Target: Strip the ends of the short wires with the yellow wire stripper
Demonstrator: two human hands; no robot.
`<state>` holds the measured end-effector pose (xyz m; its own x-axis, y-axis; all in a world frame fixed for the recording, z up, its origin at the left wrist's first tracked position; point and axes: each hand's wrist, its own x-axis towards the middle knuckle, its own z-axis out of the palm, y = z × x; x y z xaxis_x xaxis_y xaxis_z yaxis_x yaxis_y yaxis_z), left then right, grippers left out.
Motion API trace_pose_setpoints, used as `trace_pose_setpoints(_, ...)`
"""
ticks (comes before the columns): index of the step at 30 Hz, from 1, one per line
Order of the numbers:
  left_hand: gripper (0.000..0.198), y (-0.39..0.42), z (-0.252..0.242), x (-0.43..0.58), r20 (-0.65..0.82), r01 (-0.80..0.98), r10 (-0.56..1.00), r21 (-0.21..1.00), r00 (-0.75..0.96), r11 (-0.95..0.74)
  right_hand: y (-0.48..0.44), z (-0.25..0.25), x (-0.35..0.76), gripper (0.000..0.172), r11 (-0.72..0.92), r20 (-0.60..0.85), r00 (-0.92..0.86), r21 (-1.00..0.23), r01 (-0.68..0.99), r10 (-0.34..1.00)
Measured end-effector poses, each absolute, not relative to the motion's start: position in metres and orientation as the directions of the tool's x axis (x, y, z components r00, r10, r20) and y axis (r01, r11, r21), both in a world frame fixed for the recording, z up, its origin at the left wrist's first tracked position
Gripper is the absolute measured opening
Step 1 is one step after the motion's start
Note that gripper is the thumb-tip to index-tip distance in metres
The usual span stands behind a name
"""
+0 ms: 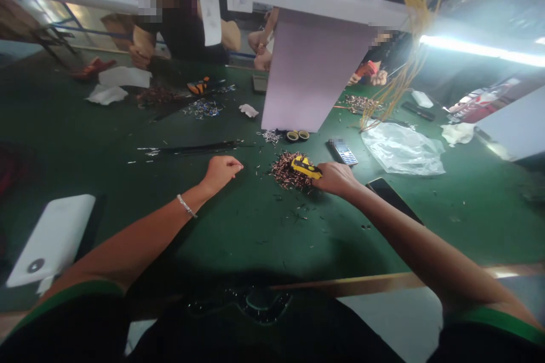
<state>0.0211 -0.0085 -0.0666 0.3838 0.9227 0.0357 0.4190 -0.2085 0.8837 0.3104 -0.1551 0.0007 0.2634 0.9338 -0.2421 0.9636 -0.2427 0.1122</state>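
Yellow tool (pixel 305 167) over the copper-coloured pile (pixel 283 173), at three o'clock from our left hand (pixel 220 174).
Our right hand (pixel 336 177) hides the tool's near end, and its tip is hard to make out; its long axis points towards ten o'clock. We grip it with the right hand closed; the left is pinched together, whether on anything we cannot tell.

Right hand (pixel 334 178) holds yellow tool (pixel 305 167) at coppery pile (pixel 283 172); left hand (pixel 220 173) nearby, fingertips pinched.
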Motion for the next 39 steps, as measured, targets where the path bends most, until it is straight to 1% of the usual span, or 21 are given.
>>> trace_pose_setpoints(4, 0.017, -0.006, -0.068, 0.02, 0.059, 0.438, 0.928, 0.87, 0.367, -0.228, -0.156, 0.007, 0.295, 0.035, -0.184, -0.253, 0.2, 0.086, 0.979, 0.947)
trace_pose_setpoints(10, 0.013, -0.005, -0.068, 0.021, 0.056, 0.389, 0.929, 0.898, 0.366, -0.207, -0.151, 0.01, 0.286, 0.039, -0.235, -0.197, 0.251, 0.101, 0.967, 0.948)
trace_pose_setpoints(16, 0.011, -0.007, -0.066, 0.022, 0.054, 0.38, 0.932, 0.903, 0.358, -0.198, -0.159, 0.004, 0.286, 0.034, -0.235, -0.242, 0.252, 0.097, 0.967, 0.937)
trace_pose_setpoints(20, 0.01, -0.01, -0.065, 0.021, 0.038, 0.384, 0.926, 0.903, 0.375, -0.192, -0.171, -0.003, 0.292, 0.036, -0.254, -0.213, 0.272, 0.107, 0.961, 0.938)
trace_pose_setpoints(22, 0.009, -0.01, -0.066, 0.022, 0.028, 0.387, 0.932, 0.905, 0.362, -0.178, -0.177, -0.008, 0.297, 0.036, -0.247, -0.241, 0.268, 0.114, 0.962, 0.933)
trace_pose_setpoints(28, 0.009, -0.011, -0.07, 0.022, -0.008, 0.366, 0.936, 0.921, 0.353, -0.131, -0.195, -0.023, 0.315, 0.04, -0.193, -0.203, 0.198, 0.046, 0.98, 0.959)
trace_pose_setpoints(31, 0.007, -0.012, -0.071, 0.023, -0.018, 0.356, 0.937, 0.928, 0.349, -0.115, -0.203, -0.029, 0.322, 0.04, -0.179, -0.137, 0.171, -0.046, 0.983, 0.976)
trace_pose_setpoints(34, 0.006, -0.012, -0.07, 0.023, -0.027, 0.342, 0.938, 0.935, 0.345, -0.098, -0.208, -0.026, 0.326, 0.038, -0.226, -0.013, 0.227, -0.168, 0.96, 0.974)
trace_pose_setpoints(35, 0.006, -0.012, -0.07, 0.023, -0.03, 0.336, 0.939, 0.937, 0.344, -0.093, -0.209, -0.023, 0.326, 0.036, -0.254, 0.024, 0.267, -0.229, 0.94, 0.964)
trace_pose_setpoints(37, 0.006, -0.013, -0.069, 0.023, -0.031, 0.319, 0.94, 0.944, 0.34, -0.084, -0.211, -0.017, 0.322, 0.033, -0.294, 0.068, 0.345, -0.389, 0.873, 0.936)
trace_pose_setpoints(39, 0.006, -0.013, -0.068, 0.023, -0.03, 0.296, 0.942, 0.952, 0.335, -0.075, -0.214, -0.012, 0.311, 0.027, -0.241, 0.084, 0.353, -0.584, 0.775, 0.932)
